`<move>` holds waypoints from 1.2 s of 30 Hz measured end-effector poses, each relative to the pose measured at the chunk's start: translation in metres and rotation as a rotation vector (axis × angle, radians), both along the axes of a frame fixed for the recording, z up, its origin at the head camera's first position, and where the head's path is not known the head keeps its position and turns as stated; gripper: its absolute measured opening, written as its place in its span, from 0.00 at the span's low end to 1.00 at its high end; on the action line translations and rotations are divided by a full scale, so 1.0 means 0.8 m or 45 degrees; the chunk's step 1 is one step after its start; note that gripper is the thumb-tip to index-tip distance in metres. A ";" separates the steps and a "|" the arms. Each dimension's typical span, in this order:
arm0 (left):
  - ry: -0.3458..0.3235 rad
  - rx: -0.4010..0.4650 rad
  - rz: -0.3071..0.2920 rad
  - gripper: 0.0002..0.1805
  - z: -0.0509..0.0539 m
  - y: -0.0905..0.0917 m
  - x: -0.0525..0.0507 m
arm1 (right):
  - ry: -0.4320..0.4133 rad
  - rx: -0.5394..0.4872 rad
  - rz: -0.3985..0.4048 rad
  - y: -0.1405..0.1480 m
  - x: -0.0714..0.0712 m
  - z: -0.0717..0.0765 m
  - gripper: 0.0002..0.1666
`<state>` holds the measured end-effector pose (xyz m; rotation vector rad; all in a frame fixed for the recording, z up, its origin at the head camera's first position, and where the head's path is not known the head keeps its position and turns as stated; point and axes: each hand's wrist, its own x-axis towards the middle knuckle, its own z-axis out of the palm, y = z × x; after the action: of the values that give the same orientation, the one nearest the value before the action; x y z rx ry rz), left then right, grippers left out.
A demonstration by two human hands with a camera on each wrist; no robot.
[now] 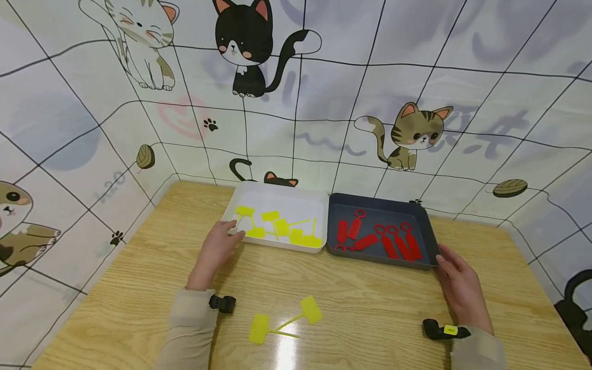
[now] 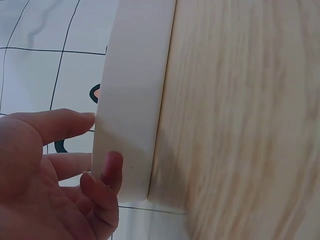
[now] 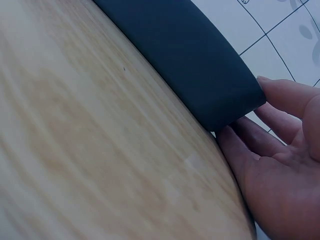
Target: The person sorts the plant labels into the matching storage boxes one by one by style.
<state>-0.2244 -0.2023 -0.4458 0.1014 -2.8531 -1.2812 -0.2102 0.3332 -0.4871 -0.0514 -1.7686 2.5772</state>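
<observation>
My left hand (image 1: 217,249) is at the front left corner of a white tray (image 1: 277,248). In the left wrist view, its thumb reaches the tray's rim, with the other fingers loosely bent beside the wall. Yellow T-shaped plant labels (image 1: 282,226) lie scattered inside this tray. At the front right corner of a dark grey tray (image 1: 388,262), my right hand (image 1: 464,283) touches the outside, thumb at the rim and fingers along the side. Several red tags with ring ends (image 1: 365,241) lie in the dark tray. Neither hand holds a label or tag.
Two more yellow labels (image 1: 260,329) lie crossed on the wooden table (image 1: 370,308), near its front. Both trays stand side by side at the back, close to a cat-patterned wall covering (image 1: 342,139). A black object (image 1: 575,313) shows at the far right edge.
</observation>
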 end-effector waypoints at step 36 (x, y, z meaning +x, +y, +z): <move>-0.138 -0.156 -0.082 0.38 -0.012 0.023 -0.010 | -0.032 0.044 -0.023 0.000 -0.001 0.000 0.34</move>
<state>-0.2326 -0.1842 -0.4551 0.0805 -3.0424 -1.1415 -0.2114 0.3329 -0.4873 -0.0994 -1.8122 2.5438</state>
